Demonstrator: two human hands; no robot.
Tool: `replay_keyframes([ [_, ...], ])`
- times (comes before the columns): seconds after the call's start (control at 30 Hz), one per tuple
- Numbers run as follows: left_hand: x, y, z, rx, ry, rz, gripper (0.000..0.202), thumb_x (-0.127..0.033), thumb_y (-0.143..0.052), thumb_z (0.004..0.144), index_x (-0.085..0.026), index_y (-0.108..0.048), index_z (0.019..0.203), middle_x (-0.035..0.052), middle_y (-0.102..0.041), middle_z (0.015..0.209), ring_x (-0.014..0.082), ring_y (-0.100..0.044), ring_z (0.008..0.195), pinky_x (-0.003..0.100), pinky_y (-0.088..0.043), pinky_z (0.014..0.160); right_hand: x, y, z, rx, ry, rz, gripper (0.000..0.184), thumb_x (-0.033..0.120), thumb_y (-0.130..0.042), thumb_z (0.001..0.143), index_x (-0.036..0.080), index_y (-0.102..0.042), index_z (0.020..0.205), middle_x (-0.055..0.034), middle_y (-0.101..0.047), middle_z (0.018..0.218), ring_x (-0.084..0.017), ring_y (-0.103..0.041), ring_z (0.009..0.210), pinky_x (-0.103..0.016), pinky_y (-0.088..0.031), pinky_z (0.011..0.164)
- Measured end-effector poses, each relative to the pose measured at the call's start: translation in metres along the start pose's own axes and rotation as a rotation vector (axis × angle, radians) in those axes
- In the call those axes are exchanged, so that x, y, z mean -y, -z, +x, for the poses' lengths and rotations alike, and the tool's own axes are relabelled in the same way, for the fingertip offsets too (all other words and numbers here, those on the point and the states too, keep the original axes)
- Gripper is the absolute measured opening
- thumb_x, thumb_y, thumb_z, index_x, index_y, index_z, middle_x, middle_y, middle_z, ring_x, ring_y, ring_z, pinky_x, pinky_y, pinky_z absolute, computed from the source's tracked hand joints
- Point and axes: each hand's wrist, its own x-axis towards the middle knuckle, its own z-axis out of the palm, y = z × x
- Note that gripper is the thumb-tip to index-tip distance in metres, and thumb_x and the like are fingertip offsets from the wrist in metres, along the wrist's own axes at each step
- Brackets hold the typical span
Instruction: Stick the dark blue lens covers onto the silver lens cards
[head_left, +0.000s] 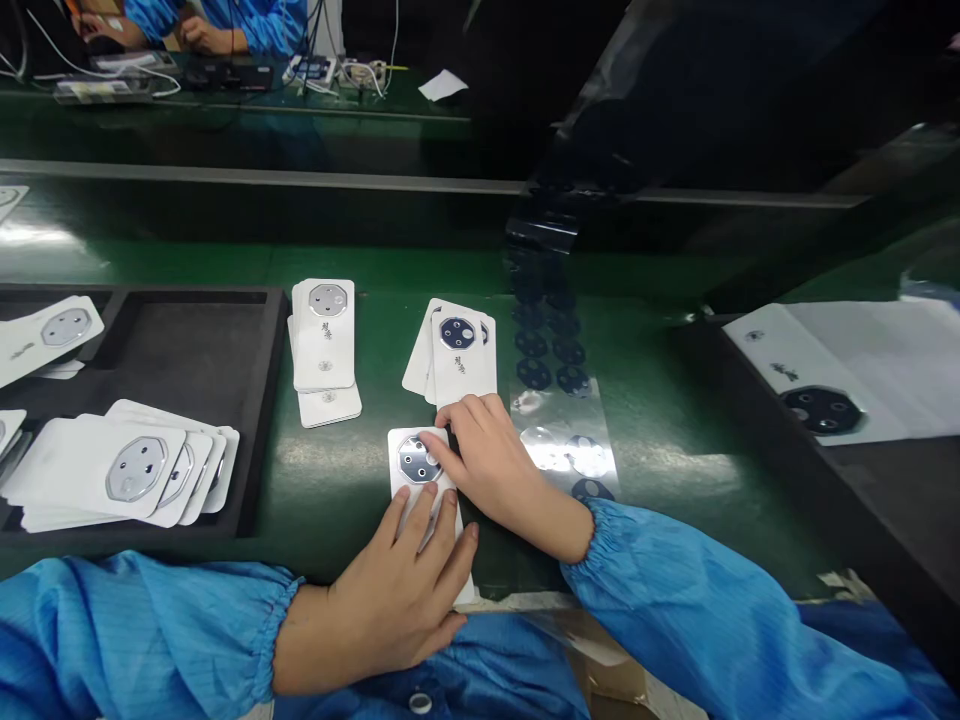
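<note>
A white phone back cover (409, 462) with an octagonal camera plate lies flat on the green table in front of me. My left hand (397, 590) lies flat on its lower half, fingers stretched out. My right hand (491, 460) rests on its right edge, with the fingers curled and a fingertip pressing beside the camera plate. Just beyond my right hand sits a small stack of white covers with dark camera plates (454, 352). Another stack with silver plates (324, 345) stands further left.
A black foam tray (255, 420) at the left holds several white covers. A clear film strip with dark round lens pieces (555, 400) runs to the right of my hands. A black tray with white sheets (825, 400) is at the right. Another person's hands work at the far bench.
</note>
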Motion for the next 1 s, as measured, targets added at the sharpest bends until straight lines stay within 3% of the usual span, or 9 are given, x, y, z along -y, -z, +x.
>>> replay_keyframes([
  [0.17, 0.001, 0.001, 0.000, -0.004, -0.006, 0.008, 0.067, -0.054, -0.041, 0.104, -0.002, -0.044, 0.147, 0.0299, -0.040, 0.149, 0.0479, -0.037, 0.139, 0.062, -0.028, 0.111, 0.000, 0.006, 0.002, -0.040, -0.068, 0.155, 0.043, 0.041, -0.082, 0.086, 0.022, -0.044, 0.085, -0.0048, -0.054, 0.087, -0.026, -0.046, 0.085, -0.038, -0.042, 0.074],
  [0.27, 0.002, 0.003, 0.001, -0.022, -0.031, -0.011, 0.065, -0.051, -0.046, 0.103, -0.004, -0.044, 0.148, 0.0288, -0.036, 0.153, 0.0478, -0.031, 0.143, 0.062, -0.021, 0.115, -0.002, 0.013, 0.001, -0.020, -0.131, 0.353, 0.039, 0.038, -0.078, 0.087, 0.023, -0.042, 0.087, -0.0019, -0.054, 0.086, -0.023, -0.050, 0.080, -0.034, -0.042, 0.068],
  [0.43, 0.003, 0.002, 0.001, -0.064, 0.019, -0.130, 0.081, -0.049, -0.064, 0.094, -0.014, -0.030, 0.158, 0.0288, -0.019, 0.160, 0.0474, -0.014, 0.150, 0.059, -0.006, 0.120, -0.005, 0.027, 0.003, 0.218, -0.240, 0.893, 0.025, 0.037, -0.069, 0.092, 0.026, -0.058, 0.112, 0.0006, -0.066, 0.093, -0.018, -0.061, 0.072, -0.030, -0.048, 0.063],
  [0.5, 0.002, 0.003, 0.000, -0.079, 0.032, -0.134, 0.082, -0.048, -0.064, 0.095, -0.019, -0.025, 0.161, 0.0254, -0.014, 0.163, 0.0454, -0.007, 0.152, 0.061, -0.001, 0.120, -0.012, 0.030, 0.011, 0.120, -0.278, 1.033, 0.029, 0.040, -0.071, 0.092, 0.026, -0.061, 0.115, -0.0009, -0.069, 0.095, -0.020, -0.066, 0.077, -0.031, -0.052, 0.066],
  [0.6, 0.002, 0.004, 0.000, -0.081, -0.010, -0.114, 0.072, -0.044, -0.059, 0.099, -0.019, -0.028, 0.160, 0.0205, -0.012, 0.165, 0.0387, -0.001, 0.154, 0.058, 0.005, 0.121, -0.034, 0.032, 0.026, -0.154, -0.446, 1.132, 0.044, 0.050, -0.073, 0.087, 0.025, -0.060, 0.121, -0.0037, -0.072, 0.097, -0.024, -0.070, 0.087, -0.034, -0.058, 0.072],
  [0.7, 0.003, 0.005, 0.000, -0.029, -0.018, -0.139, 0.068, -0.047, -0.055, 0.100, -0.013, -0.034, 0.156, 0.0241, -0.016, 0.163, 0.0398, -0.006, 0.154, 0.057, -0.002, 0.122, -0.064, 0.029, 0.038, -0.345, -0.613, 1.113, 0.055, 0.054, -0.074, 0.082, 0.021, -0.059, 0.124, -0.0088, -0.071, 0.111, -0.028, -0.070, 0.101, -0.039, -0.060, 0.083],
  [0.77, 0.004, 0.004, 0.001, 0.014, -0.010, -0.160, 0.068, -0.050, -0.052, 0.101, -0.010, -0.036, 0.154, 0.0266, -0.019, 0.161, 0.0430, -0.011, 0.152, 0.059, -0.012, 0.120, -0.080, 0.024, 0.043, -0.350, -0.604, 1.062, 0.067, 0.054, -0.073, 0.081, 0.018, -0.055, 0.134, -0.0121, -0.068, 0.123, -0.030, -0.067, 0.112, -0.042, -0.058, 0.092],
  [0.9, 0.005, 0.002, 0.001, 0.048, -0.025, -0.161, 0.068, -0.050, -0.049, 0.102, -0.009, -0.035, 0.154, 0.0282, -0.021, 0.160, 0.0460, -0.019, 0.149, 0.063, -0.024, 0.117, -0.090, 0.014, 0.049, -0.280, -0.317, 0.694, 0.084, 0.053, -0.065, 0.090, 0.017, -0.031, 0.157, -0.0143, -0.062, 0.133, -0.032, -0.058, 0.124, -0.048, -0.052, 0.102],
  [1.0, 0.006, 0.002, 0.002, 0.048, -0.039, -0.152, 0.068, -0.050, -0.049, 0.103, -0.007, -0.035, 0.153, 0.0301, -0.024, 0.158, 0.0471, -0.022, 0.148, 0.063, -0.027, 0.115, -0.086, 0.018, 0.053, -0.274, -0.121, 0.150, 0.073, 0.050, -0.065, 0.095, 0.017, -0.040, 0.155, -0.0175, -0.049, 0.147, -0.040, -0.038, 0.140, -0.060, -0.037, 0.112],
])
